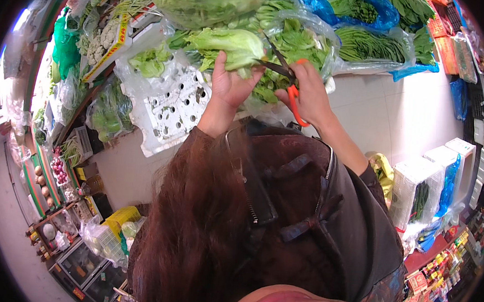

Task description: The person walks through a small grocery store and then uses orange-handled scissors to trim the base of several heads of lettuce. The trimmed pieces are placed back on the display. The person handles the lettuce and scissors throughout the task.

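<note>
In my left hand (232,84) rests a head of leafy lettuce (227,46), its pale base turned to the right. My right hand (310,91) grips scissors (293,85) with orange handles and dark blades. The blades are spread apart, and their tips are close to the lettuce's base; whether they touch it I cannot tell. Just behind the scissors, an open clear plastic bag holds more green lettuce (300,42). Below and left of my left hand is a white foam crate lid or tray (173,113) with holes and some leaf scraps (152,62).
A large bag of lettuce (209,3) stands at the back. Long green stems (369,46) fill a bag on the right. Cauliflower (103,43) sits in a box on the left. White foam boxes (416,182) stand at right, and a yellow crate (121,218) at lower left.
</note>
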Demonstrator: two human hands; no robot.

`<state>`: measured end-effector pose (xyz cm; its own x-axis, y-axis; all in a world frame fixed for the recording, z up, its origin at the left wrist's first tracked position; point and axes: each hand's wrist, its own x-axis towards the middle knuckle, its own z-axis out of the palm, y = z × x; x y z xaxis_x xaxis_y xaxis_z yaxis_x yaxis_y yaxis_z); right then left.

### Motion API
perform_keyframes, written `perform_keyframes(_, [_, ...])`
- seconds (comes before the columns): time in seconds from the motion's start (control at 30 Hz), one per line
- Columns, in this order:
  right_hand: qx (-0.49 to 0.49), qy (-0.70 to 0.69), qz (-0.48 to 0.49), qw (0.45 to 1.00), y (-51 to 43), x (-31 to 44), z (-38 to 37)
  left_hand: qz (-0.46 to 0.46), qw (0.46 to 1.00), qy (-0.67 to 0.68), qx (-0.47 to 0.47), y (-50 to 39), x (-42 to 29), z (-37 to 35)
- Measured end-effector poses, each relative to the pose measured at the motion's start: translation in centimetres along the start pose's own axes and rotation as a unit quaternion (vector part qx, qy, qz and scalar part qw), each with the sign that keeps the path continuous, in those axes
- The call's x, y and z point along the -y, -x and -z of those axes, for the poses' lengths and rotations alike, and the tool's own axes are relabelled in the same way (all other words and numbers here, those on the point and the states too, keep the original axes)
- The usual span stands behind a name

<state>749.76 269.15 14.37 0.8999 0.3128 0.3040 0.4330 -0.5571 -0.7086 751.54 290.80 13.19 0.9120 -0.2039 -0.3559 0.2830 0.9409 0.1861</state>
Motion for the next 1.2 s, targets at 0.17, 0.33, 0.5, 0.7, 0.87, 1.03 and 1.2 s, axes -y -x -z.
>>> perform_keyframes(0.17, [-0.034,0.080,0.038,0.995,-0.5,0.8,0.3,-0.048,0.990,0.012,-0.129,1.4,2.5,-3.0])
perform_keyframes(0.33, [-0.094,0.097,0.070,0.988,-0.2,0.1,0.9,-0.050,0.991,-0.018,-0.124,2.2,3.9,-4.9])
perform_keyframes(0.5, [-0.125,0.104,0.068,0.984,0.1,-0.1,1.2,-0.036,0.988,0.001,-0.148,2.2,4.3,-5.6])
perform_keyframes(0.7, [-0.136,0.105,0.055,0.984,0.5,-0.2,1.2,-0.016,0.990,0.005,-0.143,2.2,4.4,-5.6])
perform_keyframes(0.87, [-0.122,0.086,0.043,0.988,0.7,-0.8,0.7,-0.009,0.987,-0.035,-0.159,2.1,4.1,-5.5])
perform_keyframes(1.03, [-0.095,0.082,0.024,0.992,1.4,-1.3,0.4,-0.008,0.983,-0.055,-0.176,2.1,3.6,-5.4])
perform_keyframes(1.2, [-0.087,0.094,0.020,0.992,2.2,-1.7,-0.1,0.005,0.980,-0.024,-0.196,2.2,3.4,-5.2])
